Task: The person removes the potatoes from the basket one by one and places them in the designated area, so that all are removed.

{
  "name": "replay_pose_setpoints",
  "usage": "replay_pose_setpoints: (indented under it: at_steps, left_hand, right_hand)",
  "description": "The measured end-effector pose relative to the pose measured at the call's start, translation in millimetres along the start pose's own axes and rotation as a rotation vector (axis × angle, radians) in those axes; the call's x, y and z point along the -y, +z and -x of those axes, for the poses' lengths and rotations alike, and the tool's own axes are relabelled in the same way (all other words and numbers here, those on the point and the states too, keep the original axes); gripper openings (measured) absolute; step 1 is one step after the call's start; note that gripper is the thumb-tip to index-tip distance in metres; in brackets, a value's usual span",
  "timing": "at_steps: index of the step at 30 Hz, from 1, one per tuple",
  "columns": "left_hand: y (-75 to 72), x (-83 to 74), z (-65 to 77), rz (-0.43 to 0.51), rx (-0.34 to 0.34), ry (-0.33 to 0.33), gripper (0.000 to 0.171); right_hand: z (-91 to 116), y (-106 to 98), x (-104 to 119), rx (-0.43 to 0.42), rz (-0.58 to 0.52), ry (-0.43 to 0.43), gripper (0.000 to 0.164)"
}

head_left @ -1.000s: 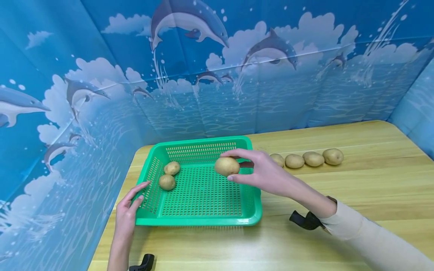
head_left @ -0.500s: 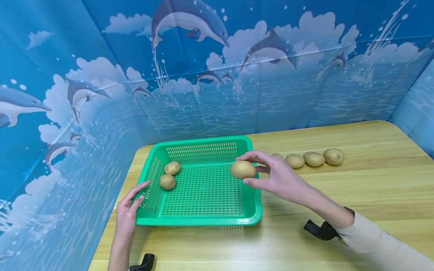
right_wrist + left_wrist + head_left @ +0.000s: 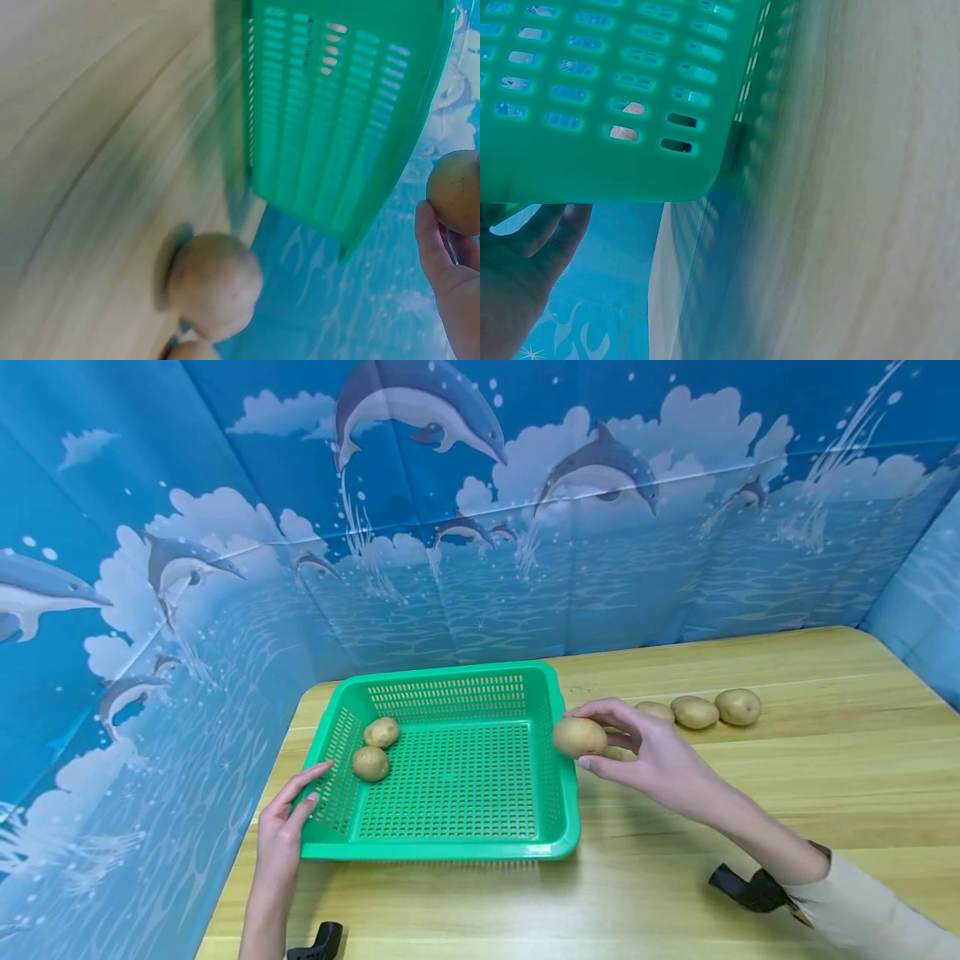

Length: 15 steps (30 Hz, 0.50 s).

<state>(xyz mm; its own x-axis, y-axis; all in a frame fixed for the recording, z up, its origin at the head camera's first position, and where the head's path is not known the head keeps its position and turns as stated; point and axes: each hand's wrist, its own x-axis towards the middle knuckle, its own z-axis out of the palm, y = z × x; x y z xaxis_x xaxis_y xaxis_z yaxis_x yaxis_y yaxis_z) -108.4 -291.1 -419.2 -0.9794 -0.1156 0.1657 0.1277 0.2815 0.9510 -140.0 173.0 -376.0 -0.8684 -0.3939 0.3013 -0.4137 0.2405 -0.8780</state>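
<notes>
My right hand (image 3: pixel 660 764) pinches a pale brown potato (image 3: pixel 579 737) between thumb and fingers, just off the basket's right rim in the head view. The same potato (image 3: pixel 457 191) shows at the right edge of the right wrist view, raised above the table. My left hand (image 3: pixel 281 827) holds the left rim of a green perforated basket (image 3: pixel 438 852). In the left wrist view its fingers (image 3: pixel 562 232) reach up to the rim of the basket (image 3: pixel 592 176). Two potatoes, one nearer (image 3: pixel 371 763) and one farther (image 3: pixel 381 732), lie inside the basket along its left side.
On the wooden table (image 3: pixel 787 777), right of the basket, a row of potatoes includes a middle one (image 3: pixel 693 712) and an end one (image 3: pixel 738 707); my right hand partly hides the row's left end. A blue dolphin-print curtain (image 3: pixel 480 585) hangs behind and to both sides.
My right hand has carried the potato rightward, from above the basket's inside to its right rim. The left hand, the basket and the other potatoes have stayed in place.
</notes>
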Motion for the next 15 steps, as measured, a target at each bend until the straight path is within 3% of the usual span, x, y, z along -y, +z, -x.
replay_pose_setpoints:
  at_steps: [15]
  left_hand:
    - [0.7,0.1,-0.1,0.012,-0.005,-0.004,0.037]
  right_hand:
    - [23,-29,-24,-0.072,0.079,0.03,0.046]
